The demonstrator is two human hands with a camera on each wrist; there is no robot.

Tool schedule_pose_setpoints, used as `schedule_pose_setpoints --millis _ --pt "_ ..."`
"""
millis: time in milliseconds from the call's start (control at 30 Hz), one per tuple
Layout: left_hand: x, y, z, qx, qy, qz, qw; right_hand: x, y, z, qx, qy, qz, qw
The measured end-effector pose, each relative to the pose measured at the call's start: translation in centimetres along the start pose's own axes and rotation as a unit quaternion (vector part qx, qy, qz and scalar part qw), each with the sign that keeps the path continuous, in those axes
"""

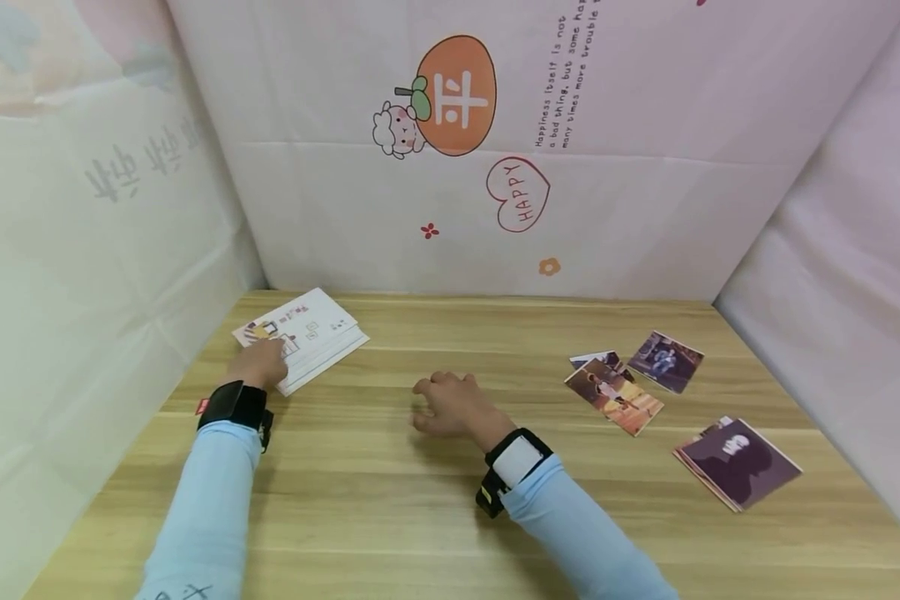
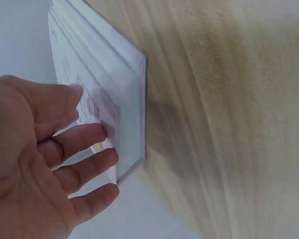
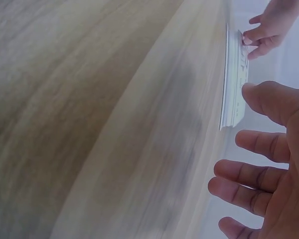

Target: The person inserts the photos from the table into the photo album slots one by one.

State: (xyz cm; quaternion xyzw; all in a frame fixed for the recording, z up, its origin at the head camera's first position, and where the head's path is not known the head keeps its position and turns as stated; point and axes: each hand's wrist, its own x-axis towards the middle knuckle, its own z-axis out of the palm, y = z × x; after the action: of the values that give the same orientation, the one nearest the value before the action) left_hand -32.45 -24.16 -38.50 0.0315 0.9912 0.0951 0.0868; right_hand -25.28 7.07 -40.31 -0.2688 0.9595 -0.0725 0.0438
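White cards with small printed drawings [image 1: 318,321] lie in an uneven stack at the table's back left. My left hand [image 1: 261,364] is at the stack's near left end, its fingers loosely bent. In the left wrist view, the fingertips of the left hand [image 2: 55,149] are at the edge of the cards [image 2: 129,94]; whether they touch is hard to tell. Above the middle of the table is my right hand [image 1: 450,407], palm down, with spread, relaxed fingers. Nothing is in the right hand [image 3: 269,169] in the right wrist view.
At the right, a photo card of a figure on an orange floor [image 1: 617,397] overlaps another, beside a dark photo card [image 1: 666,362]. Nearer the right edge sits a small stack of photo cards [image 1: 742,467]. White printed cloth [image 1: 330,208] walls the wooden table [image 1: 375,517].
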Motion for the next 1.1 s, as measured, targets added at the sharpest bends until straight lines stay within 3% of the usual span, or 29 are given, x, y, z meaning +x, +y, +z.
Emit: schedule_pose_setpoints --millis 167,233,300,400,533,633,767,800,900,1000,1033,1067,1100 --pt "0.0 0.7 0.0 0.041 0.027 -0.017 0.9986 -0.2 0.3 0.1 0.002 0.004 -0.001 1.0" --pt "0.0 0.6 0.3 0.019 0.031 -0.048 0.9982 -0.2 0.4 0.2 0.0 0.004 -0.002 1.0" --pt "0.1 0.4 0.7 -0.031 0.034 -0.09 0.9949 -0.2 0.5 0.2 0.0 0.005 -0.001 1.0" --pt "0.4 0.2 1.1 -0.129 0.047 -0.157 0.9779 -0.2 0.6 0.1 0.001 0.006 0.002 1.0" --pt "0.7 0.3 1.3 -0.18 0.062 -0.212 0.9586 -0.2 0.8 0.1 0.001 0.008 0.006 1.0" --pt "0.5 0.9 1.2 -0.207 0.07 -0.234 0.9474 -0.3 0.9 0.2 0.001 0.008 0.008 0.9999" --pt "0.2 1.4 1.2 -0.276 0.095 -0.254 0.9222 -0.3 0.9 0.3 0.006 0.007 0.006 0.9999" --pt "0.2 1.4 1.3 -0.283 0.095 -0.258 0.919 -0.3 0.8 0.3 0.007 0.007 0.004 0.9999" --pt "0.6 1.0 1.5 -0.251 0.078 -0.257 0.93 -0.3 0.7 0.3 0.006 0.006 -0.001 1.0" --pt "1.1 0.3 1.7 -0.21 0.047 -0.229 0.9493 -0.3 0.7 0.3 -0.001 0.007 0.001 1.0" --pt "1.4 0.0 1.8 -0.216 0.043 -0.22 0.9504 -0.3 0.8 0.3 -0.004 0.007 0.002 1.0" --pt "1.5 -0.1 1.8 -0.248 0.04 -0.214 0.9438 -0.4 0.8 0.3 -0.005 0.008 0.003 0.9999" --pt "1.5 -0.3 1.8 -0.288 0.036 -0.215 0.9323 -0.4 0.8 0.4 -0.006 0.008 0.003 0.9999"
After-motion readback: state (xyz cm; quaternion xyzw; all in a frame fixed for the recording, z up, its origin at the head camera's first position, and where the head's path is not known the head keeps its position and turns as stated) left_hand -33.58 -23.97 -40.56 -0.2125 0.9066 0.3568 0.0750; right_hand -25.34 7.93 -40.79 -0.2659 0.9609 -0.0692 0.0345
